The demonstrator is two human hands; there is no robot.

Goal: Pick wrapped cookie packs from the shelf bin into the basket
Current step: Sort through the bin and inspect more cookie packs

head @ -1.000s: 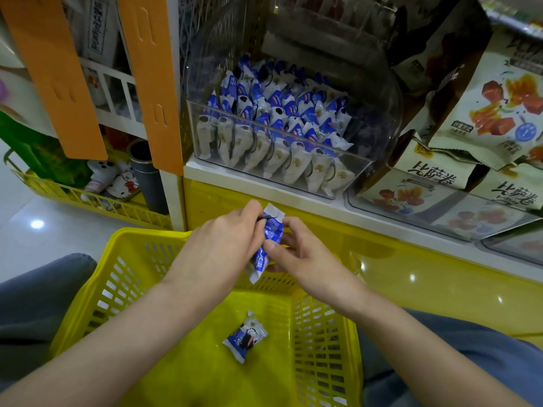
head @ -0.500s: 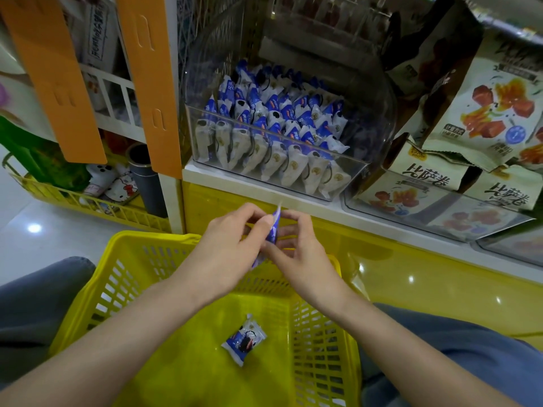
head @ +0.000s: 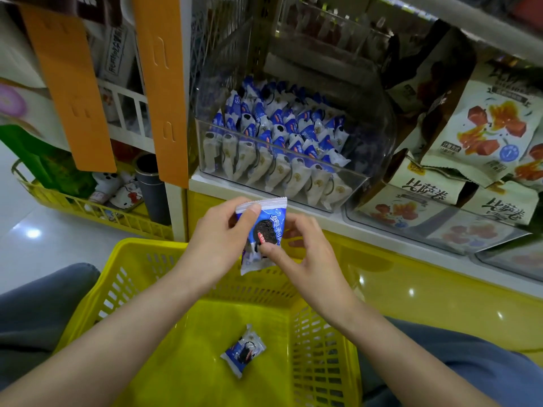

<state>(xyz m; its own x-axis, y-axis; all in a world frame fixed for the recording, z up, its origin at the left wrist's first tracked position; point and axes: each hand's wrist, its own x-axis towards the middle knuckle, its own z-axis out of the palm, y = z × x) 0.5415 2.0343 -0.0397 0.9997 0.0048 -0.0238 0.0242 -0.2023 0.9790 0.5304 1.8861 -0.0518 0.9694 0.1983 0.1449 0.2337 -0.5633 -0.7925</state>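
Observation:
A blue and white wrapped cookie pack (head: 266, 227) is held upright above the far rim of the yellow basket (head: 147, 254), its printed face toward me. My left hand (head: 219, 236) pinches its upper left corner with thumb on top. My right hand (head: 305, 254) pinches its lower right side. A second cookie pack (head: 243, 350) lies flat on the basket floor. The clear shelf bin (head: 352, 183) above holds several rows of the same packs (head: 276, 148).
Cream snack bags (head: 482, 133) fill clear trays to the right of the bin. Orange shelf panels (head: 160, 83) stand at left, above a low yellow wire rack (head: 88, 210) with small items. My knees in grey-blue trousers flank the basket. A glossy yellow shelf base runs below the bin.
The pack has been turned between both hands from edge-on to face-on, and both hands sit slightly higher over the basket's far rim. The pack on the basket floor has not moved.

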